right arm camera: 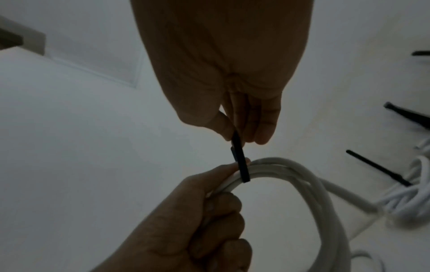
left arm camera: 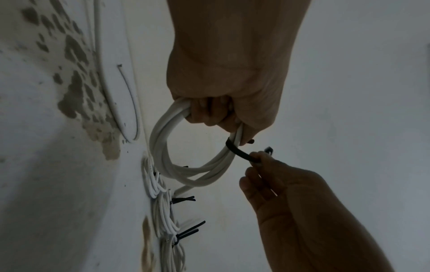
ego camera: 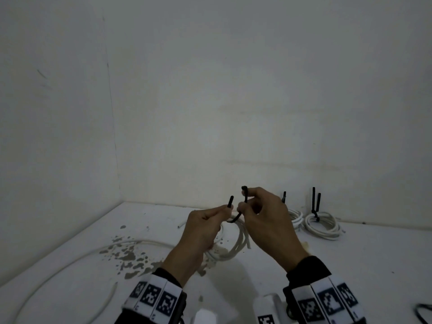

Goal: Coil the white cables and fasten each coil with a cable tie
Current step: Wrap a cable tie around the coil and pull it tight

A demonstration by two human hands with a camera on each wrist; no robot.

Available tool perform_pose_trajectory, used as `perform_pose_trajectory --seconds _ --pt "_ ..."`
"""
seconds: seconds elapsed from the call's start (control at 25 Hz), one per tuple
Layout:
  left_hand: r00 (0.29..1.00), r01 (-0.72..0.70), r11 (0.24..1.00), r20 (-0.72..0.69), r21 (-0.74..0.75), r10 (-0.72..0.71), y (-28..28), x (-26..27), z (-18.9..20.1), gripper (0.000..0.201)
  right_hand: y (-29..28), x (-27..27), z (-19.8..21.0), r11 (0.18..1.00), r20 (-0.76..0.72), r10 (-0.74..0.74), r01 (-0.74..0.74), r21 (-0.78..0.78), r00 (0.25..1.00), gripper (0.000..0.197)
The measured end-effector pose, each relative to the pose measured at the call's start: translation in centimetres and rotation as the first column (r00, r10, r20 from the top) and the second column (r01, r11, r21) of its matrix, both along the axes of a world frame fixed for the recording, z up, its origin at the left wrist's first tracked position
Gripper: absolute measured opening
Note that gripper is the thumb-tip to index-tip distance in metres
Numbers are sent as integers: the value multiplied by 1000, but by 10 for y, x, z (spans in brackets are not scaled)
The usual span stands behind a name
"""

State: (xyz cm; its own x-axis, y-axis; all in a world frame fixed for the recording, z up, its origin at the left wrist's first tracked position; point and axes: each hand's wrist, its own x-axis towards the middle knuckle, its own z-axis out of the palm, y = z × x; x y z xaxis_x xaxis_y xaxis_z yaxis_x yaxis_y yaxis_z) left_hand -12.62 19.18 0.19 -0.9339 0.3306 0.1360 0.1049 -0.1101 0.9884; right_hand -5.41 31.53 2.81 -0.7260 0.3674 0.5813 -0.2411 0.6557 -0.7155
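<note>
My left hand grips a coil of white cable above the table, fingers curled round the bundle. A black cable tie loops under the coil; one end sticks up past my left thumb. My right hand pinches the other end of the tie between thumb and fingers, just right of the left hand. In the left wrist view the tie wraps the bundle beside my left fingers, running to my right hand.
Two tied coils with black tie tails upright lie at the back right by the wall. A loose white cable curves over the stained table at left. A black item shows at the bottom right edge.
</note>
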Motion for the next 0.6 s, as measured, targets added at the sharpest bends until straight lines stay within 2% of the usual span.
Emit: perform_pose_trajectory --seconds 0.08,0.16,0.4,0.6 --pt "997 12 1000 -80 -26 -14 2 2 -1 10 1 0 -2 998 23 -20 19 61 1000 28" --pt "989 3 999 -145 -35 -8 3 2 0 10 0 1 -3 993 25 -19 16 121 1000 30" --pt "975 -19 995 -221 -97 -3 1 0 0 16 1 -1 -6 967 7 -60 57 250 998 24" --pt "963 -59 983 -268 -171 11 1 -2 -4 13 5 -4 -11 967 4 -72 69 246 997 20"
